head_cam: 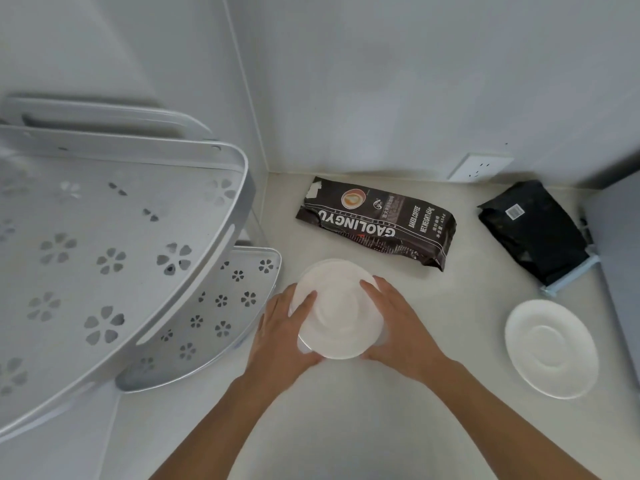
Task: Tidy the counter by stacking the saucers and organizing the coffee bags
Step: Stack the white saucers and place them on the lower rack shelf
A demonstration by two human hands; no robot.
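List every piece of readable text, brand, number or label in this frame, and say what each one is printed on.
"GAOLINGYU": large white letters on the brown coffee bag, upside down from this view.
"BAKED COFFEE": same bag, small white print.
"NET WEIGHT: 454g": same bag; the digits are small, so less certain.
Chinese lines and the tiny line beside the brand: too small to read.
White barcode sticker on the black coffee bag: too blurred to read.
Nothing readable elsewhere.

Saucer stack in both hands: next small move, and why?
Probably free the right hand and reach for the lone saucer: it lies apart at right, while the saucer stack sits gripped with the left hand.
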